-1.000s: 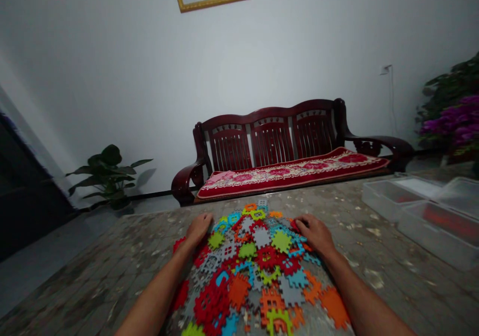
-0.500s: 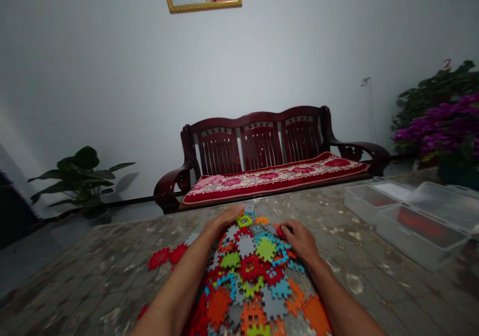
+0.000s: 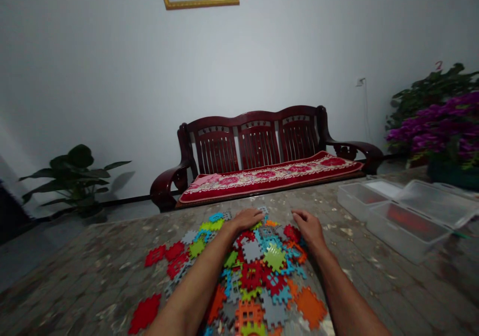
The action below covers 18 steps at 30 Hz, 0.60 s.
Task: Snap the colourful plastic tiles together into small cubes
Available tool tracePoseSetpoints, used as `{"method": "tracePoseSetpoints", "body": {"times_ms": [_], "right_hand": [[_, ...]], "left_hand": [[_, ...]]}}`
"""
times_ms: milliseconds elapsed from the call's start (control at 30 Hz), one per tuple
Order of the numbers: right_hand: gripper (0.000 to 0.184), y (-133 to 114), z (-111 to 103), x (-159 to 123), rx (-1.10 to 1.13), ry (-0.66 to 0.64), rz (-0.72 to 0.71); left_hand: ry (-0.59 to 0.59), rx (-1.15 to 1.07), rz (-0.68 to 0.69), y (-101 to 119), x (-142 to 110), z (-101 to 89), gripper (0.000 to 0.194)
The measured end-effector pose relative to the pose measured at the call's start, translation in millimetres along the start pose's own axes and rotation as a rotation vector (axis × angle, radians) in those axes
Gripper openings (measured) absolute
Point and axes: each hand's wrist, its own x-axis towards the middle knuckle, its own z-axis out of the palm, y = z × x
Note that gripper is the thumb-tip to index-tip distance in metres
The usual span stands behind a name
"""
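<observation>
A heap of flat, notched plastic building tiles (image 3: 251,250) in red, orange, green, blue and grey spreads across the table in front of me. Over its far end lies my left hand (image 3: 249,219), palm down with the fingers stretched toward the right, touching tiles there. My right hand (image 3: 310,230) is at the right edge of the heap, its fingers loosely bent and apart with no tile visible in them. Close to it lies a red tile (image 3: 292,233). My left forearm hides part of the heap.
Looser tiles lie left of my arm, among them a red tile (image 3: 145,314). On the right of the patterned table (image 3: 359,286) stands a clear plastic box (image 3: 404,234) with red content and its lid raised. Beyond are a wooden bench (image 3: 258,146), purple flowers (image 3: 441,126) and a potted plant (image 3: 77,176).
My left hand has moved right across the far end of the heap, and more tiles show left of that arm. My right hand has shifted slightly right, away from the red tile.
</observation>
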Motion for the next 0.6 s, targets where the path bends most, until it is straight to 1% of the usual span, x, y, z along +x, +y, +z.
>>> {"method": "tracePoseSetpoints", "body": {"times_ms": [100,133,233,300,333,367,400,433,467,500,600], "right_hand": [[0.042,3.5,-16.6,0.9,-0.191,-0.016,0.036],[0.041,4.1,-21.8,0.3,-0.262,-0.030,0.049],[0.042,4.0,-34.7,-1.8,-0.419,-0.048,0.096],[0.044,2.9,-40.3,-2.8,-0.482,-0.039,0.121],[0.045,2.2,-42.1,-3.2,-0.507,-0.035,0.129],[0.046,1.4,-43.3,-3.7,-0.529,-0.031,0.133],[0.047,0.6,-43.9,-4.2,-0.550,-0.029,0.133],[0.047,-0.3,-44.1,-4.8,-0.571,-0.026,0.130],[0.047,-1.4,-44.0,-5.5,-0.592,-0.024,0.125],[0.047,-2.5,-43.8,-6.3,-0.611,-0.025,0.115],[0.045,-5.6,-42.7,-7.8,-0.661,-0.036,0.096]], "left_hand": [[-0.143,0.031,0.016,19.4,0.9,10.5,0.058],[-0.174,0.035,0.021,25.7,-0.6,13.4,0.059],[-0.249,0.007,0.060,40.0,-10.8,17.4,0.060],[-0.254,-0.051,0.121,42.8,-21.6,13.2,0.060],[-0.226,-0.071,0.137,41.4,-28.2,8.2,0.059],[-0.168,-0.073,0.123,37.8,-35.6,1.1,0.058],[-0.093,-0.049,0.074,31.8,-44.2,-8.0,0.056],[0.003,0.014,-0.039,23.6,-54.1,-18.8,0.052],[0.117,0.091,-0.183,13.0,-65.4,-30.9,0.047],[0.188,0.128,-0.275,0.3,-78.1,-43.6,0.046],[0.320,0.195,-0.459,-46.8,-121.6,-78.7,0.049]]}}
